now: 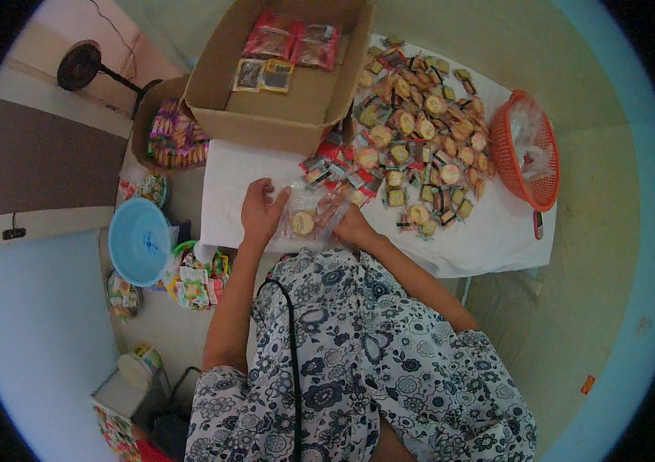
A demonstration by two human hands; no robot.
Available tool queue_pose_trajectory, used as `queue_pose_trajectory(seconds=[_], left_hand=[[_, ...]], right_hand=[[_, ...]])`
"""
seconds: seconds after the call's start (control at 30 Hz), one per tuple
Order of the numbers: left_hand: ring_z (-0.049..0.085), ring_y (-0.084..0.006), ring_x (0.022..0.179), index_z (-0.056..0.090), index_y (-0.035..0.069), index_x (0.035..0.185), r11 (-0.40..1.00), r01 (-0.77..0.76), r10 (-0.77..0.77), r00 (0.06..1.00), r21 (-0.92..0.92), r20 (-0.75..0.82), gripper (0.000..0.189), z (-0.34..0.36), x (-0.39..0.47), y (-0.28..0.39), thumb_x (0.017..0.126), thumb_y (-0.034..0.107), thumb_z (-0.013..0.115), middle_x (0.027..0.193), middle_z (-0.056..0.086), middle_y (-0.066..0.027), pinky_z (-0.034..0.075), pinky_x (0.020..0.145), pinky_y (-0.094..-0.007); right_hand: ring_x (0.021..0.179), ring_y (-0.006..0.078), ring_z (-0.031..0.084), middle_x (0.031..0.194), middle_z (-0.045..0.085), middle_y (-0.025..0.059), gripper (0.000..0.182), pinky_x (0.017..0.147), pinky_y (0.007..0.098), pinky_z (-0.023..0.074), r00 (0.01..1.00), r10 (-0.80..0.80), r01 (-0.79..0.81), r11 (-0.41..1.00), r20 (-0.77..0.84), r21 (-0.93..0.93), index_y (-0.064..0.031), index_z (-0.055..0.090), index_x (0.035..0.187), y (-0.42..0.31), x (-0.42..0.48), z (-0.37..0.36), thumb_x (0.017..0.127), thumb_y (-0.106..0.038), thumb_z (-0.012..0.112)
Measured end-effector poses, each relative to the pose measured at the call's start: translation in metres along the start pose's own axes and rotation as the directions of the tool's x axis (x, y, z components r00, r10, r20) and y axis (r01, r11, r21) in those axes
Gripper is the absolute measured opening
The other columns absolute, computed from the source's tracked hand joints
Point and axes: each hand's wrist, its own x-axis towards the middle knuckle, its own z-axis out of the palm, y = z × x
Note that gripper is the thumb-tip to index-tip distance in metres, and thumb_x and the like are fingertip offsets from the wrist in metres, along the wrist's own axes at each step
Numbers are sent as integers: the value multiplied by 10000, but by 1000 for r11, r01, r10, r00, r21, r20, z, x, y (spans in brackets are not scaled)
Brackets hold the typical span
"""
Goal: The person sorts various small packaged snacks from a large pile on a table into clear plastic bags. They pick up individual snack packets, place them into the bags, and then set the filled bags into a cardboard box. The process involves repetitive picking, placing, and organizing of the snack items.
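Observation:
A clear plastic bag (pixel 302 202) with a round wrapped biscuit (pixel 302 223) in it lies near the front edge of the white-covered table. My right hand (pixel 346 218) is at the bag's right side, with its fingers inside or behind the clear plastic. At the bag's left edge is my left hand (pixel 263 211), thumb and fingers apart, apparently holding nothing. Just beyond my right hand lie red-and-black wrapped packets (pixel 339 168). A large heap of individually wrapped biscuits (pixel 420 124) spreads to the right.
A cardboard box (pixel 269 131) holding several flat packs stands at the back. An orange plastic basket (pixel 553 173) with clear bags is at the right edge. To the left are a blue basin (pixel 122 242), a carton of purple packets (pixel 177 136) and a basket of packets (pixel 194 283).

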Motion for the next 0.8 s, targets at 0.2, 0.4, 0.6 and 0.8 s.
queue_pose_trajectory(seconds=[0.2,0.4,0.6,0.8], left_hand=[[518,-129,646,611,-6,887,999,37,-46,932,33,360,285,1,30,-18,778,242,697,737,594,-54,435,601,-279],[521,-114,642,620,15,815,986,108,-70,960,-128,272,106,8,27,-24,790,116,643,706,596,-42,433,604,-263],[546,-110,679,613,11,833,971,167,-121,960,-170,254,68,13,26,-25,798,69,623,777,629,-48,445,629,-251],[528,-114,628,620,12,842,973,137,-106,980,-184,168,149,15,23,-23,779,144,645,706,610,-47,431,592,-261]], right_hand=[[789,239,641,903,669,92,231,740,342,500,945,-298,320,929,136,-186,-57,644,921,8,10,3,775,-232,680],[904,219,628,976,664,40,241,807,318,479,953,-152,240,908,264,-343,-109,656,972,-13,5,3,767,-233,683],[858,237,635,959,661,44,279,762,334,491,970,-131,214,861,206,-462,-141,631,1023,-11,7,8,782,-281,645],[794,234,637,874,665,45,235,712,324,491,969,-119,218,825,218,-521,-124,621,955,-14,18,16,768,-266,632]])
